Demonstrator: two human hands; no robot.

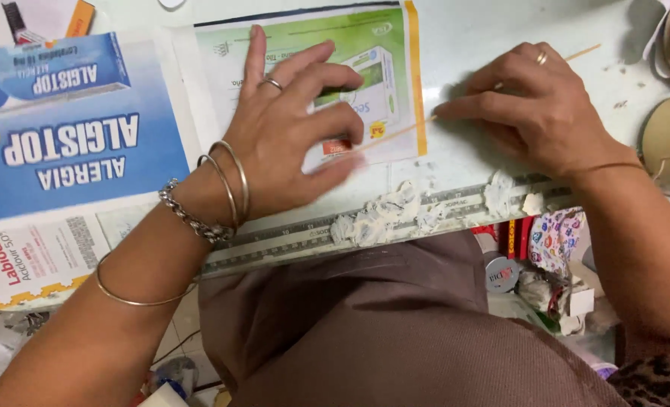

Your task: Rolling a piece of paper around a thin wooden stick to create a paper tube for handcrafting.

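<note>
Right hand (546, 105) pinches a thin wooden stick (467, 104) flat on the table. Left hand (289, 128) open, fingers spread, pressing the stick's other end onto the green leaflet (305, 38). Ruler (305, 237) with white paste lumps just below the leaflet.

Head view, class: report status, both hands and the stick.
Left hand flat, fingers spread over the green leaflet. Right hand presses the thin stick to the table. White paste lumps along the table edge.

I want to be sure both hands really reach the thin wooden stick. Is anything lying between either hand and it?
Nothing visible does. The right hand presses its fingers on the thin stick, and the left hand lies over the stick's other end on the green leaflet.
</note>
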